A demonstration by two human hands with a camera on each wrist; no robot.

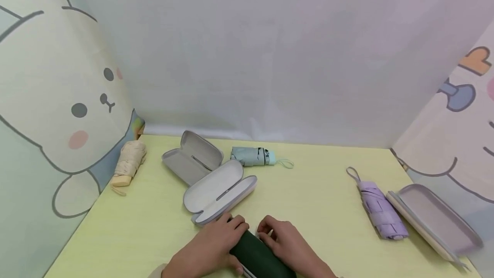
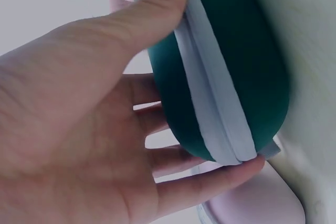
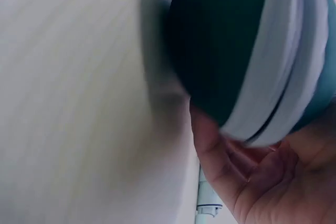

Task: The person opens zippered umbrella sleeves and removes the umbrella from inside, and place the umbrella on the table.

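A dark green zip case (image 1: 262, 254) with a pale band along its seam lies at the table's front edge. My left hand (image 1: 212, 243) holds its left side, thumb on the pale seam (image 2: 212, 95) and fingers spread round the other side and the end. On the case's right side, my right hand (image 1: 287, 243) has its thumb and fingers curled together at the zipper. In the right wrist view, those fingers (image 3: 210, 145) meet the pale zip band (image 3: 273, 77) at the rounded end. The zipper pull itself is hidden.
Just beyond the hands lies an open white-lined case (image 1: 216, 194), touching an open grey case (image 1: 193, 158). A blue-grey folded umbrella (image 1: 251, 156) lies behind, a cream one (image 1: 129, 164) at left. At right, a purple folded umbrella (image 1: 382, 211) sits beside an open pinkish case (image 1: 440, 218).
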